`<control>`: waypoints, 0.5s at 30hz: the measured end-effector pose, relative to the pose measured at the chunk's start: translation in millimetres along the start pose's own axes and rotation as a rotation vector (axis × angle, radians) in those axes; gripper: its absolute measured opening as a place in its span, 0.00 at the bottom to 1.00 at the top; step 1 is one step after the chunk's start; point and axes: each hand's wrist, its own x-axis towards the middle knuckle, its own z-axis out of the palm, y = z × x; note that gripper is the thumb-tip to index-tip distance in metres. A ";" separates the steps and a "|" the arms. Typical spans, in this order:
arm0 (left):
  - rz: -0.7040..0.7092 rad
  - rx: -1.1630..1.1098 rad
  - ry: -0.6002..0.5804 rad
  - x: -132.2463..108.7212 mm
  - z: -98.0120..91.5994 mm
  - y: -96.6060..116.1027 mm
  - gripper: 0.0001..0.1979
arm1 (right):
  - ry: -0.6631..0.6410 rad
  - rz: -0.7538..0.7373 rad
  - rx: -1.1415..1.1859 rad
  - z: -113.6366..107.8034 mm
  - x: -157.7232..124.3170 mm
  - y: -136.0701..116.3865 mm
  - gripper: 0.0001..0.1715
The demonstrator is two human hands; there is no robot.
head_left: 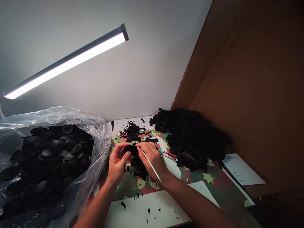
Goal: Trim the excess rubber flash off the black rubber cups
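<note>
My left hand (117, 163) grips a small black rubber-looking part (129, 148) between thumb and fingers. Closed around a thin, pale, pen-like tool (152, 166) is my right hand (153, 156); the tool's rear end points back toward my wrist. Its tip meets or comes close to the black part, but black material there hides the exact contact. Dark trimmings (140, 169) lie beneath both hands. Just beyond my fingers rises a small heap of black scraps (132, 131).
A clear plastic bag (101, 136) full of round black parts (67, 155) stands at left. On the right, black pieces form a large pile (197, 136) against cardboard (237, 79). Red and blue slender items (169, 155) lie beside it. A lit lamp (68, 63) hangs above.
</note>
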 end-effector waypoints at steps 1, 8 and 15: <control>0.004 -0.006 0.009 0.0 0.7 -0.1 0.15 | 0.000 0.024 0.025 -0.8 0.5 -0.4 0.11; -0.073 0.172 0.038 5.9 -6.0 -1.6 0.20 | -0.130 0.438 0.481 -9.9 5.9 10.7 0.15; 0.168 0.355 -0.176 10.7 -14.2 6.4 0.13 | -0.201 0.603 0.689 -16.8 7.4 21.2 0.16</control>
